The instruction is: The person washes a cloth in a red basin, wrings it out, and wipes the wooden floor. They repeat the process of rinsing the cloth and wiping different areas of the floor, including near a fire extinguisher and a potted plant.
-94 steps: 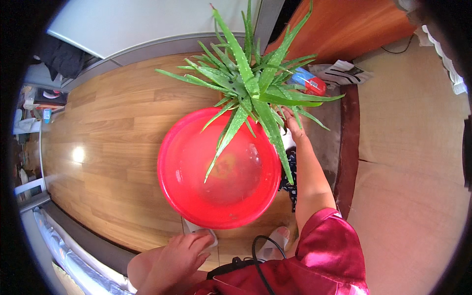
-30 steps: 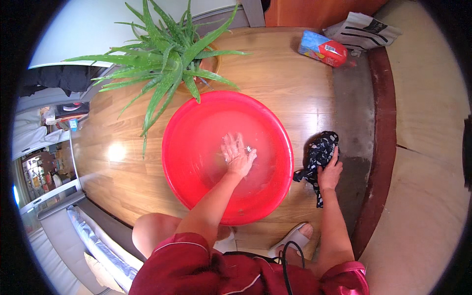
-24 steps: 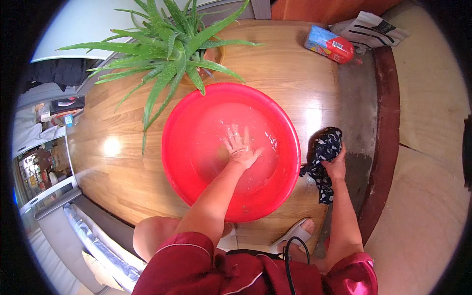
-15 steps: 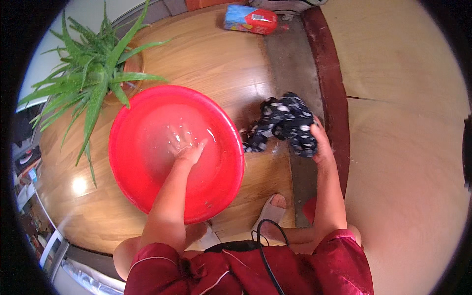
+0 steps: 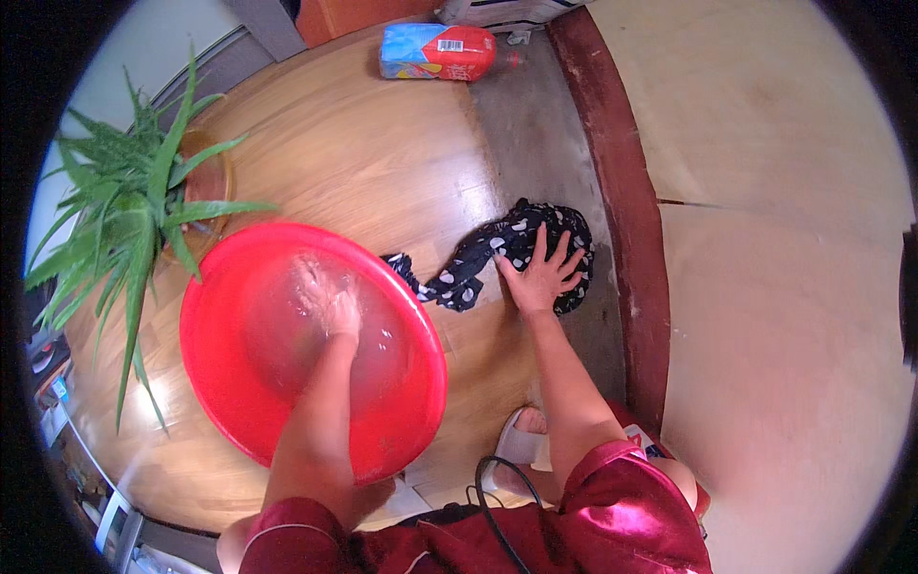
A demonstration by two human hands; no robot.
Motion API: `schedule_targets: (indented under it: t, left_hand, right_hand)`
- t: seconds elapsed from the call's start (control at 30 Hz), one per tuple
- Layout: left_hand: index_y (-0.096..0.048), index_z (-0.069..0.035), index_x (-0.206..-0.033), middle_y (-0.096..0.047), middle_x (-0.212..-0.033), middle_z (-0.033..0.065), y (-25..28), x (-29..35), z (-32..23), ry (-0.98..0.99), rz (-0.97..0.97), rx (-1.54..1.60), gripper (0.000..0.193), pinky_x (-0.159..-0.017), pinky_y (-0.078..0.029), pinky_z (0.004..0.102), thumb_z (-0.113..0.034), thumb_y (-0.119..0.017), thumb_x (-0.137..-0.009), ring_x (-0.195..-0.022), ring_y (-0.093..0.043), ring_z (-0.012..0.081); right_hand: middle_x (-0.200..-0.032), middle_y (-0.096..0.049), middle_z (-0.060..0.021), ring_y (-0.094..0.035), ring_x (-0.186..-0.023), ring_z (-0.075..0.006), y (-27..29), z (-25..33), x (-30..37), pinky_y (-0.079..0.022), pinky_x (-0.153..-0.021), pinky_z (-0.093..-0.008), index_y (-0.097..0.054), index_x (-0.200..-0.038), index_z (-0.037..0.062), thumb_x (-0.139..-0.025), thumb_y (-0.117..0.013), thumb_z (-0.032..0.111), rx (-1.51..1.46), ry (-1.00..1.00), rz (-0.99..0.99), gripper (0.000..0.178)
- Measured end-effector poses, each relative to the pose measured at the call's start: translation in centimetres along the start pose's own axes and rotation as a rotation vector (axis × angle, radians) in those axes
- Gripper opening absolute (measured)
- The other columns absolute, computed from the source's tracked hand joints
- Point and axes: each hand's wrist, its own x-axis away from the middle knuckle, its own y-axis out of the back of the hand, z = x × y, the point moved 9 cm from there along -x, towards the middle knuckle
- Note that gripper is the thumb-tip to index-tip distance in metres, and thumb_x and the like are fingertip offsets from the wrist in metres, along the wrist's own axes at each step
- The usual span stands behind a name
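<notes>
My left hand (image 5: 335, 308) reaches into cloudy water in a red plastic basin (image 5: 432, 359). Its fingers look stretched out and apart, partly blurred by the water, and I see nothing held in them. To the right of the basin, my right hand (image 5: 547, 279) rests with spread fingers on top of a black cloth (image 5: 473, 260) with white spots. The cloth lies bunched and twisted across the wood floor and a grey strip, its left end close against the basin's rim. What kind of cloth item it is cannot be made out.
A spiky green aloe plant (image 5: 143, 196) in an orange-brown pot (image 5: 212, 177) stands left of the basin. A red and blue plastic package (image 5: 438, 53) lies at the far side. A dark red edge (image 5: 636, 258) and a pale panel (image 5: 784, 306) run along the right.
My right hand has let go of the spotted cloth, which has come down onto the floor, and now presses flat on it. My left hand stays in the basin's water. The view has shifted.
</notes>
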Motion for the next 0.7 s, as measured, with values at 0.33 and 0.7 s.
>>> schedule_targets:
  t: [0.33,0.7]
  left_hand:
    - [-0.024,0.004,-0.129,-0.025,-0.133,0.0266,0.4,0.3,-0.2,-0.111,-0.054,-0.049,0.08,-0.103,-0.02,0.0485,-0.02,-0.066,-0.066,-0.124,-0.025,0.04]
    - [-0.022,0.005,-0.131,-0.024,-0.134,0.0274,0.9,-0.9,-1.5,0.098,0.285,-0.071,0.08,-0.104,-0.017,0.0476,-0.024,-0.061,-0.067,-0.124,-0.023,0.0415]
  right_hand:
    - [-0.125,-0.039,-0.0111,-0.032,-0.115,-0.036,4.5,9.6,-15.0,-0.024,-0.089,-0.0594,-0.04,-0.127,0.0333,-0.077,-0.057,0.036,0.092,0.409,-0.271,0.053]
    - [-0.102,-0.049,-0.0186,-0.049,-0.096,-0.0377,5.1,-0.3,-13.8,-0.043,-0.08,-0.0457,-0.043,-0.119,0.0213,-0.076,-0.057,0.024,0.012,0.296,0.004,0.046]
